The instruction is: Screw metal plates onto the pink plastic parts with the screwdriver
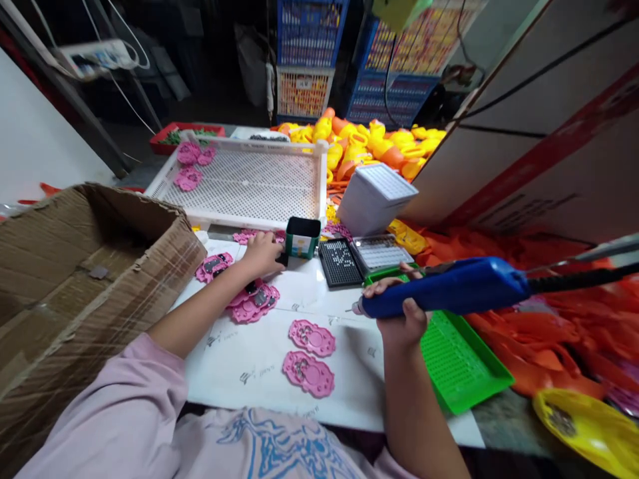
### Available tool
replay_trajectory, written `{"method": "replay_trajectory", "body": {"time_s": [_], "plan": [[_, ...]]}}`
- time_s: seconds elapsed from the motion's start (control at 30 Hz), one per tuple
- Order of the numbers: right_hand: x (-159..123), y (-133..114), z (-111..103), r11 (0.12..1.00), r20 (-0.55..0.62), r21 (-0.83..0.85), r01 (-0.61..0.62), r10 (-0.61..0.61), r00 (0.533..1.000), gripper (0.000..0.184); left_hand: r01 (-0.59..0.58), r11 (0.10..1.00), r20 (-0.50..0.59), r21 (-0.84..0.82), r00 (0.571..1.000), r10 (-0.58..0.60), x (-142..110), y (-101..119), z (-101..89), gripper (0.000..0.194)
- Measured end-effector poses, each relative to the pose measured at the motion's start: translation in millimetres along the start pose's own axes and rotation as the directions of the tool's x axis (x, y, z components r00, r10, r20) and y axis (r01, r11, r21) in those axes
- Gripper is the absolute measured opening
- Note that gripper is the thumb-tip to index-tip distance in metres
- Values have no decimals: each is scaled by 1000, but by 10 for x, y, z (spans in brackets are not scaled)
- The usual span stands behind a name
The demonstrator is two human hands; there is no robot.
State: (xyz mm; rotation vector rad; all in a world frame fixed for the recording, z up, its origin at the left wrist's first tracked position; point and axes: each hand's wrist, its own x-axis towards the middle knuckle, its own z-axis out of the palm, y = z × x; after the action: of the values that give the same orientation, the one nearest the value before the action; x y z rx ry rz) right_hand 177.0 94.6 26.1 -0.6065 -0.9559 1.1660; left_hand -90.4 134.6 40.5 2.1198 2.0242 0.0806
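Note:
My right hand [404, 299] is wrapped round a blue electric screwdriver [444, 289], its thin bit pointing left above the white work sheet. At the far side of the sheet, my left hand [264, 254] reaches down with bent fingers at a small black piece [283, 259], beside a dark green cup [302, 237]. Two pink plastic plates [312, 338] with small metal parts lie in front of me. Under and beside my left forearm are more pink plates [255, 303], some with dark grey pieces on them. A black pegged tray [341, 263] holds small light-coloured bits.
An open cardboard box [94, 293] stands at the left. Behind the sheet lies a white mesh tray [249, 183] with pink parts. A green basket [464, 362] and a yellow dish [589, 426] are at the right, near piled orange parts [539, 346]. The screwdriver's cord trails right.

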Motion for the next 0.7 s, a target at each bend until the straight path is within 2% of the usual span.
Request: {"method": "replay_trajectory", "body": {"time_s": [0.1, 0.23, 0.37, 0.5, 0.7], "plan": [[24, 16, -30, 1000, -33, -20, 4, -4, 999, 41, -69, 990, -45, -119, 997, 64, -230, 49, 10, 39], [51, 5, -49, 999, -44, -38, 12, -14, 999, 42, -220, 926, -88, -308, 975, 202, -705, 150, 97, 36], [68, 4, -44, 998, -42, -51, 21, -23, 999, 45, -263, 865, -143, -427, 964, 223, -1067, 241, 265, 35], [73, 32, -47, 997, -35, -72, 18, -21, 999, 48, -252, 830, -170, -498, 967, 191, -1168, 292, 368, 37], [70, 19, -38, 996, -31, -85, -7, 5, 1000, 48, -223, 796, -153, -562, 974, 166, -1145, 325, 336, 35]]}}
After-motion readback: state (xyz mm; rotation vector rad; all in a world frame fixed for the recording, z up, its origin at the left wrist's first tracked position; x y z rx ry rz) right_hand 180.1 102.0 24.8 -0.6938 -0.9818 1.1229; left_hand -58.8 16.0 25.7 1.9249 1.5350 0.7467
